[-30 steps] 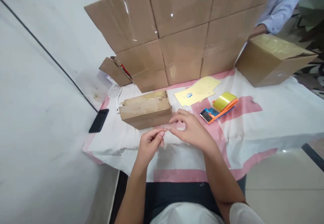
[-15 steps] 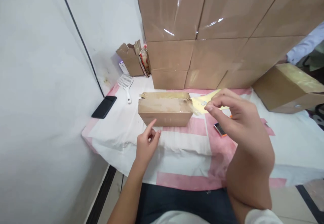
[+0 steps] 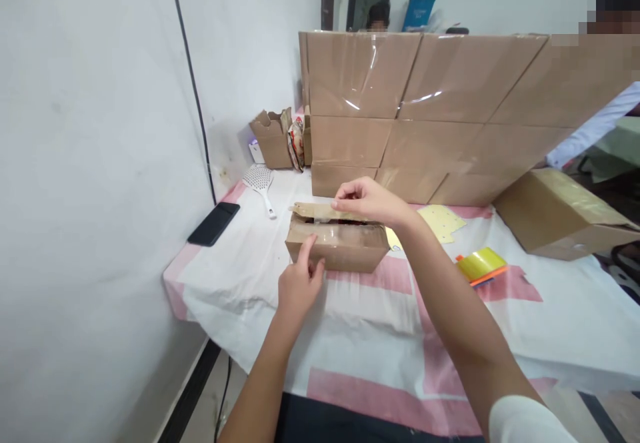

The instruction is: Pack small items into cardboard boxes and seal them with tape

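Observation:
A small brown cardboard box [image 3: 350, 256] lies on the cloth-covered table, with a narrow dark gap along its top between the flaps. My left hand [image 3: 299, 283] is at its front left, index finger stretched onto the front flap and thumb apart, holding nothing. Over the back flap [image 3: 320, 211] is my right hand [image 3: 367, 199], thumb and fingers closed together at the flap's edge. Whatever lies between those fingertips is too small to make out. Yellow paper pieces [image 3: 443, 223] lie right of the box, partly behind my right forearm.
Joined cardboard panels [image 3: 350, 139] stand behind the box. A black phone [image 3: 214, 224] and white slotted spoon [image 3: 260, 179] lie left. To the right are a yellow and orange item [image 3: 481, 266] and a larger box [image 3: 560, 209]. People are partly visible behind the panels.
My right hand has moved left and away from me, onto the back flap. A gap now shows along the box top. The camera view has tilted up, showing more behind the panels.

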`<state>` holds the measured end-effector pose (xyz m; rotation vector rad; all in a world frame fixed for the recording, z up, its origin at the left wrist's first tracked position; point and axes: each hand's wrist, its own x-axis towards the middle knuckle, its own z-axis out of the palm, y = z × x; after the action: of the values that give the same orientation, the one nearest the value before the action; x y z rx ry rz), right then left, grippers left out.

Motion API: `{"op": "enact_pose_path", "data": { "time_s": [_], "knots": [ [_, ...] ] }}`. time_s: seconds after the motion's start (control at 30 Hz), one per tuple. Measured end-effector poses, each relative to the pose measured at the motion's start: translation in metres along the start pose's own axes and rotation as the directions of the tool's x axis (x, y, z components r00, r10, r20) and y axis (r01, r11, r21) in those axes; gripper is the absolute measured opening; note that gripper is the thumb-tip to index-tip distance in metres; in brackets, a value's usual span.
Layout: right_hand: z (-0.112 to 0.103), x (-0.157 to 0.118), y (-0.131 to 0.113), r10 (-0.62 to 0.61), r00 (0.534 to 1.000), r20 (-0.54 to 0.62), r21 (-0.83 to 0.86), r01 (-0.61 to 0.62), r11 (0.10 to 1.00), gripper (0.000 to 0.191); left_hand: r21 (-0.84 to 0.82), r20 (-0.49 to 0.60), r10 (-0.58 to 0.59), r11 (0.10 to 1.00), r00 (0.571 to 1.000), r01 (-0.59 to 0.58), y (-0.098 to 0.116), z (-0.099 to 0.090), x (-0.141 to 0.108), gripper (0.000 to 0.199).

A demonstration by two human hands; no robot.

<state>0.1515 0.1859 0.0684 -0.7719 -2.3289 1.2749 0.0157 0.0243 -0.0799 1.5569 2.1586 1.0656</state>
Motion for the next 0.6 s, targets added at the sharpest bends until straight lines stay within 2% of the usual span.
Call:
{"op": "enact_pose_path", "data": {
  "time_s": [0.13, 0.27, 0.43, 0.6],
  "knots": [
    [0.012, 0.021, 0.027, 0.055, 0.998, 0.011, -0.134, -0.053, 0.990, 0.026, 0.006, 0.004, 0.005, 1.000, 1.000, -0.005, 0.000, -0.001, 0.002, 0.056],
    [0.016, 0.028, 0.044, 0.053, 0.998, -0.044, -0.199, -0.061, 0.978, 0.026, -0.004, 0.016, 0.001, 1.000, 1.000, -0.001, 0.001, -0.001, 0.003, 0.058],
    [0.017, 0.028, 0.052, 0.041, 0.996, -0.082, -0.212, -0.058, 0.976, 0.024, -0.092, 0.032, 0.081, 0.993, 0.996, -0.078, -0.001, 0.007, 0.004, 0.067],
    [0.020, 0.028, 0.055, -0.001, 0.994, -0.109, -0.248, -0.027, 0.968, 0.017, -0.032, -0.059, 0.161, 0.986, 0.985, -0.163, -0.004, 0.012, 0.003, 0.056]
  ]
}}
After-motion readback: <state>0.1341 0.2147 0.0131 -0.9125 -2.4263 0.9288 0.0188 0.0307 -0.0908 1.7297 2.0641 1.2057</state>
